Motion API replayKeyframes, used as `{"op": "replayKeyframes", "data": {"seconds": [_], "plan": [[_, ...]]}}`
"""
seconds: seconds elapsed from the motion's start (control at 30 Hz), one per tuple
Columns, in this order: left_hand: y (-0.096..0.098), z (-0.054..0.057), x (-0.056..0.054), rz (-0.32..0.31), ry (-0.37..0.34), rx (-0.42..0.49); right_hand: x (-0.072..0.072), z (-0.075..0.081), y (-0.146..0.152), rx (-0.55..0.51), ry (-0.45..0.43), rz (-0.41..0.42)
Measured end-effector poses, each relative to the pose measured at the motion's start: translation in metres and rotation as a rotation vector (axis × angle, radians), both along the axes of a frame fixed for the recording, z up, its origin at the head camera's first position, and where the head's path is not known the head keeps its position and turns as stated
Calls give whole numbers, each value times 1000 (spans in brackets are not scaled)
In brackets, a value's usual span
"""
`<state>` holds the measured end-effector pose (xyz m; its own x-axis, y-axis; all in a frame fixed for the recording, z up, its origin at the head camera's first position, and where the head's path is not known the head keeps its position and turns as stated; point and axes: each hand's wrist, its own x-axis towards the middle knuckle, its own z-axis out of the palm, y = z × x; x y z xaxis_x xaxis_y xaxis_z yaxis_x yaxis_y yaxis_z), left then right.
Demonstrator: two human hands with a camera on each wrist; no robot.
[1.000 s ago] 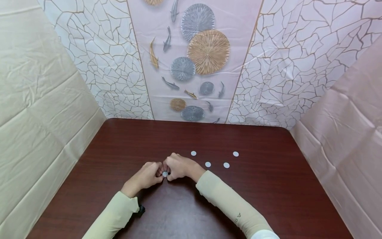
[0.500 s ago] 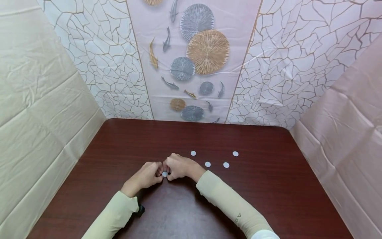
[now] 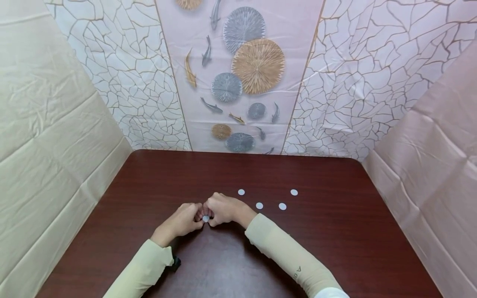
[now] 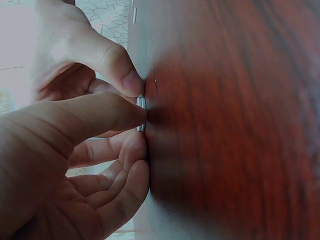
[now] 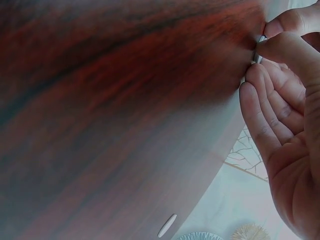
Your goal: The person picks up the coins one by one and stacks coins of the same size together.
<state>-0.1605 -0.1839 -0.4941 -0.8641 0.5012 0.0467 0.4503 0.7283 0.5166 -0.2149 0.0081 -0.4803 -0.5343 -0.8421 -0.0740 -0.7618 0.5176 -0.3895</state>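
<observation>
My left hand and right hand sit close together, both pinching one small, round, pale disc between them, on or just above the table; edge-on it seems double-layered, though my grip partly covers it. Four white discs lie beyond my right hand, rightward.

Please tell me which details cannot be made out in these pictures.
- Head view: the dark item at the left cuff is partly covered by it; the lettering on the right sleeve is too small to read fully.
- Left wrist view: the left thumb hides the middle of the disc.
- Right wrist view: the left hand is cut off by the right edge.
</observation>
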Motion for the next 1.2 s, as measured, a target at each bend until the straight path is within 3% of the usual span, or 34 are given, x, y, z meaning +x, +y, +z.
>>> {"op": "replayKeyframes", "data": {"seconds": [1.2], "plan": [[-1, 1, 2, -51, 76, -27, 2, -2, 1, 8, 136, 82]]}}
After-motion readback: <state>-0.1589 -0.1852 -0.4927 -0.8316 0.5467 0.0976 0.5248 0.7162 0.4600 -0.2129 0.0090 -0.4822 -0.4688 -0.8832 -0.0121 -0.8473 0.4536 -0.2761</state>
